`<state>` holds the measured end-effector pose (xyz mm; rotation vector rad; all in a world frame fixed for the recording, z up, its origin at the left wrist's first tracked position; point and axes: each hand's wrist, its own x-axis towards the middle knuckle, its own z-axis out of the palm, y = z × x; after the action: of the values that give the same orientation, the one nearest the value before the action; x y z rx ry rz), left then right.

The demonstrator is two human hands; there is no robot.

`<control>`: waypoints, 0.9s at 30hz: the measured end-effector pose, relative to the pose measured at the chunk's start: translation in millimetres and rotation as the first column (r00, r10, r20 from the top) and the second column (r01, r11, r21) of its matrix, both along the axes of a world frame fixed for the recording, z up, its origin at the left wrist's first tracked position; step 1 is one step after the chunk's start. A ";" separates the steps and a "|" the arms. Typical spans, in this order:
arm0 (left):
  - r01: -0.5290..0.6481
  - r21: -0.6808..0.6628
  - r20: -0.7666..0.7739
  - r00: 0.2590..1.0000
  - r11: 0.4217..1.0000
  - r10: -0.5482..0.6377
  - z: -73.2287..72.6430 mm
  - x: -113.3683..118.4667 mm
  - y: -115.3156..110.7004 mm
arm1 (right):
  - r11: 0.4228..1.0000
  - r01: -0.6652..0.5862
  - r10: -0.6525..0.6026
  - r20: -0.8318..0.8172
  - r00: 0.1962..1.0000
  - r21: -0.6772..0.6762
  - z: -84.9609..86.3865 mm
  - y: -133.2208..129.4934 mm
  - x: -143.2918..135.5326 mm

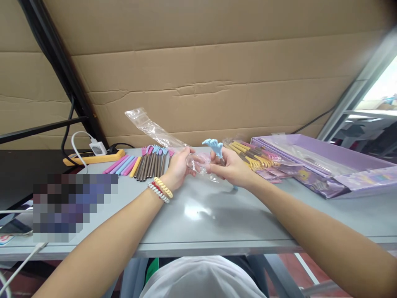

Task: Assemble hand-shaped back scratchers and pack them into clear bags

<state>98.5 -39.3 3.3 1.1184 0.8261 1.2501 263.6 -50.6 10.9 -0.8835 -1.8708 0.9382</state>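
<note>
My left hand [178, 169], with beaded bracelets at the wrist, is closed on a long clear plastic bag [153, 129] that stretches up and to the left. In my right hand [234, 167] is a back scratcher with a light blue hand-shaped head [214, 147] sticking up above the fingers. Its handle is mostly hidden by the hand. The bag's crumpled near end [200, 163] lies between both hands, touching the right fingertips. Left of my left hand lie brown rods with pink, blue and purple hand-shaped heads [151, 163], beside several coloured sticks [122, 164].
Right of my hands lies a pile of bagged yellow and pink back scratchers [254, 157]. A purple open box [310, 153] stands at the right. On the left are a yellow power strip [105, 157] with a white charger [98, 147] and cables. Cardboard [211, 70] backs the grey table [211, 223].
</note>
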 end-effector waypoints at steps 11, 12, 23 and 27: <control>0.210 0.055 -0.111 0.973 0.976 -0.204 -0.5 1.3 -3.9 | 0.998 0.059 -0.056 -0.156 0.986 0.016 -5.9 12.8 5.7; 0.231 0.056 -0.154 0.963 0.971 -0.220 -1.9 1.6 -4.0 | 0.998 0.053 -0.049 -0.159 0.986 0.022 -6.0 12.7 5.7; 0.164 0.178 -0.228 0.966 0.970 -0.121 -5.2 1.1 -1.4 | 0.990 0.118 -0.110 -0.108 0.988 0.074 -3.1 11.6 6.2; 0.094 0.182 -0.191 0.980 0.979 -0.058 -5.6 1.7 -0.1 | 0.943 0.230 -0.242 0.021 0.970 0.242 -4.6 11.1 6.6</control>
<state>100.2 -39.4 -2.2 1.4242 0.8053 1.1919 270.3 -39.5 6.3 -0.9647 -1.8245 0.5362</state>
